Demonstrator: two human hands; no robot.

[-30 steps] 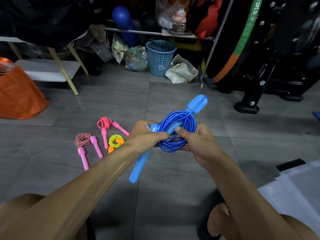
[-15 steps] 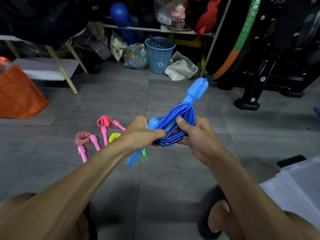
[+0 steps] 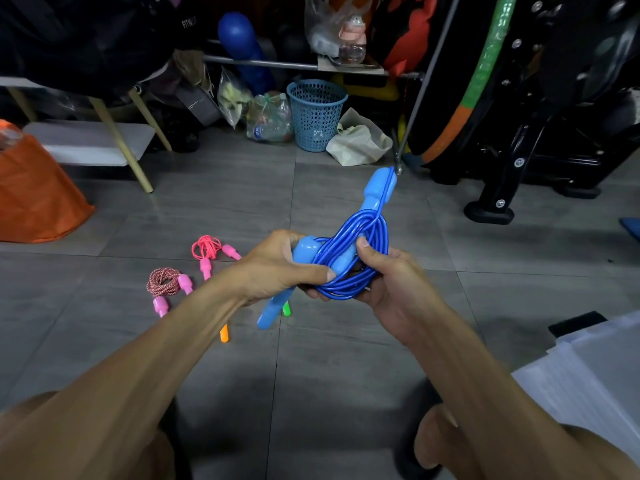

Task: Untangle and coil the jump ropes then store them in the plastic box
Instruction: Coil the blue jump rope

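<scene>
1. The left hand (image 3: 280, 268) and right hand (image 3: 391, 275) both grip the blue jump rope (image 3: 349, 258), held above the floor (image 3: 346, 358).
2. Risk: if either grip loosens, the springy coil may unwind.
3. Its upper handle (image 3: 377, 190) points up and away; the lower handle (image 3: 273, 311) slants down-left, long axis diagonal.

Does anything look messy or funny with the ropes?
Not really. The blue rope is bundled in both hands, left hand and right hand, with its handles poking out opposite ways. The pink ropes lie coiled on the floor.
</scene>
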